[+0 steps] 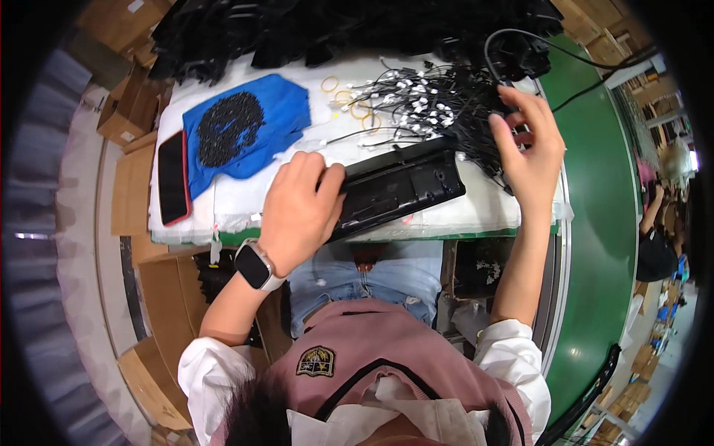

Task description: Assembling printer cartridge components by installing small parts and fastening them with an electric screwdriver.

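A long black plastic housing (pixel 405 187) lies slantwise near the front edge of the table, its hollow side with ribs showing. My left hand (pixel 300 204) has its curled fingers on the left end of it and covers that end. Beyond and to the right spreads a tangled heap of thin black cables (pixel 476 111) with small white connectors. Over the right side of this heap is my right hand (pixel 532 141), its thumb and bent fingers apart, with nothing visible between them. One loose cable runs leftward behind the housing.
Small black pieces (pixel 230 128) are heaped on a blue cloth (pixel 294 104) at the left, beside a red-edged phone (pixel 175 178). Yellow rubber bands (pixel 343 97) lie mid-table. Black parts (pixel 349 33) are piled at the back. A green surface (pixel 595 223) runs along the right.
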